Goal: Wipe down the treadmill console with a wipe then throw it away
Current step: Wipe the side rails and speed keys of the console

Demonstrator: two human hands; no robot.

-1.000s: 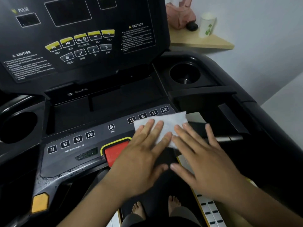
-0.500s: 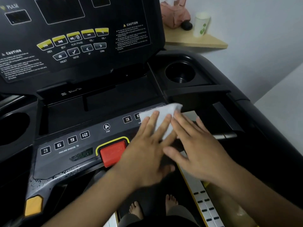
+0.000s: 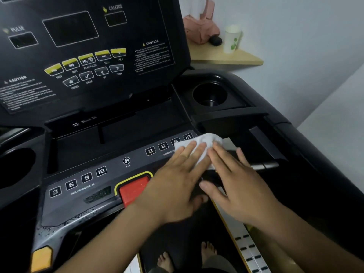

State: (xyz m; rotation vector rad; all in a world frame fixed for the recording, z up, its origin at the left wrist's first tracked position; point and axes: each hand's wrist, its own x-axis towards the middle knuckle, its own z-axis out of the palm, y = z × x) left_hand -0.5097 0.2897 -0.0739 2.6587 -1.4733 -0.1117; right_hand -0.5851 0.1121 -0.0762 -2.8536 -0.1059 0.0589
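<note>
A white wipe (image 3: 204, 142) lies bunched on the grey lower strip of the treadmill console (image 3: 110, 174), over the right-hand row of speed buttons, partly covering the "9". My left hand (image 3: 177, 182) lies flat on the wipe with its fingers stretched out. My right hand (image 3: 236, 182) sits beside it, its fingertips pressing the wipe's right edge. The two hands touch at the fingers. The black upper display panel (image 3: 78, 46) stands tilted behind.
A red stop button (image 3: 134, 189) sits just left of my left wrist. Round cup holders lie at the right (image 3: 209, 94) and left (image 3: 15, 166). A wooden shelf (image 3: 226, 58) behind holds a paper cup (image 3: 232, 39) and a pink bag (image 3: 201, 28). My bare feet (image 3: 165, 261) stand on the belt below.
Both hands have slid the wipe a little along the speed buttons, and it has gone from lying flat to bunched up. The "6" button shows again.
</note>
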